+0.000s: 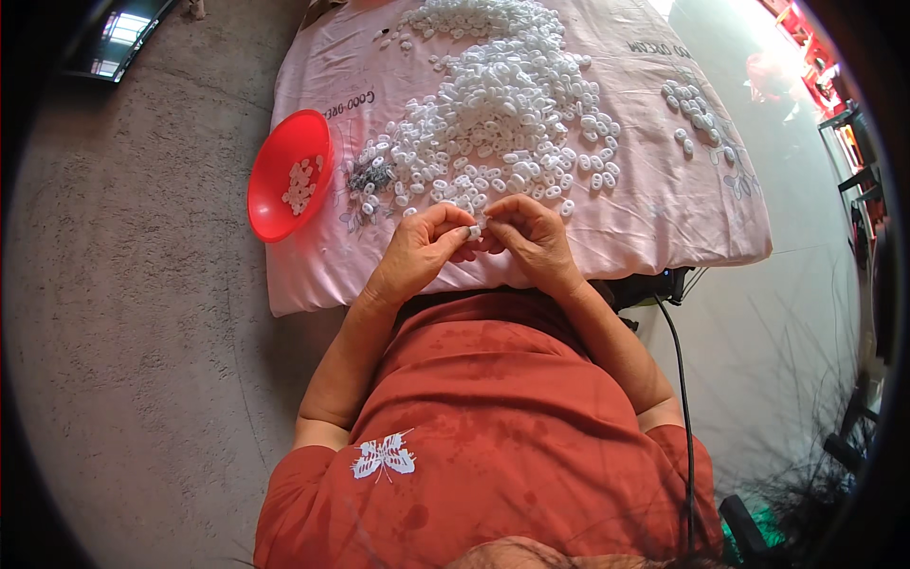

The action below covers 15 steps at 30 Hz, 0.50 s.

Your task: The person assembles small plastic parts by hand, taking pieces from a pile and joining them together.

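Close to the near edge of the cloth-covered table, my two hands meet in front of my body. My left hand (pixel 423 248) pinches a small white plastic piece (pixel 474 231) between thumb and forefinger. Right beside it, my right hand (pixel 536 239) is also closed in a pinch; its fingertips are too small and crowded to show what they hold. Just beyond my fingers spreads a big heap of small white oval plastic pieces (pixel 493 114), many showing holes. At the left, a red bowl (pixel 265 204) contains several small whitish pieces (pixel 300 187).
Pink printed cloth (pixel 654 209) covers the table. A separate cluster of white pieces (pixel 694 106) lies toward its right edge. A black cable (pixel 684 398) runs down at my right, from a dark device (pixel 649 287) under the table edge. A dark screen (pixel 114 43) shows at far left.
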{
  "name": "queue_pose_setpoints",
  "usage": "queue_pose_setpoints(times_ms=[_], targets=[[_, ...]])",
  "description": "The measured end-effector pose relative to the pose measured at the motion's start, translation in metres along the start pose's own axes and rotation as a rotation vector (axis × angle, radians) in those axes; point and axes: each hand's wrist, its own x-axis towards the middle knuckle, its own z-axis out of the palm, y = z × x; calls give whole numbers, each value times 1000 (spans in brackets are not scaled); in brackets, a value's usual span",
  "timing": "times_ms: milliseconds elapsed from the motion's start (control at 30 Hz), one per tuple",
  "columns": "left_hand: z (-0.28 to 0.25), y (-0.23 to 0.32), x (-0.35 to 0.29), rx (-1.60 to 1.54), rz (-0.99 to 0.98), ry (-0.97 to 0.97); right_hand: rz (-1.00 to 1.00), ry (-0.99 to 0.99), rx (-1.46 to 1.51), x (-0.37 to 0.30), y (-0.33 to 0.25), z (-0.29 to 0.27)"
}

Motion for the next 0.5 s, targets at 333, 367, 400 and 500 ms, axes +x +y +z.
queue_pose_setpoints(times_ms=[333,367,400,500], targets=[[-4,1,6,-185,7,106,4,-23,31,-1,0,0],[-3,1,7,-203,2,116,4,-23,31,-1,-1,0],[-3,1,7,-222,-2,126,9,-24,28,-1,-2,0],[-1,1,8,-169,-3,125,16,-31,24,-1,-4,0]])
